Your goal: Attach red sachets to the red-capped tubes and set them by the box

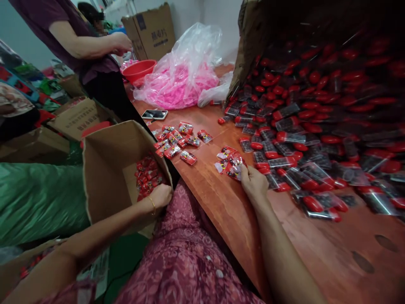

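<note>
My right hand [255,182] pinches the edge of several flat red-and-black printed packets [233,164] just above the tabletop. My left hand [160,196], with a thin bracelet at the wrist, is closed at the near rim of an open cardboard box [104,158]. Its fingertips are hidden, so I cannot tell whether it grips the rim or something else. Inside that box lies a heap of small red packets [148,175]. Between my hands, near the table edge, is a loose group of filled red packets [177,137].
A big tipped carton [242,46] spills red-capped clear tubes with dark contents [284,162] across the wooden table [215,202]. Farther back are a phone [154,114], a clear bag of pink pieces [180,82] and a red basin [139,69]. Another person [79,46] stands at left, beside green sacks [41,202].
</note>
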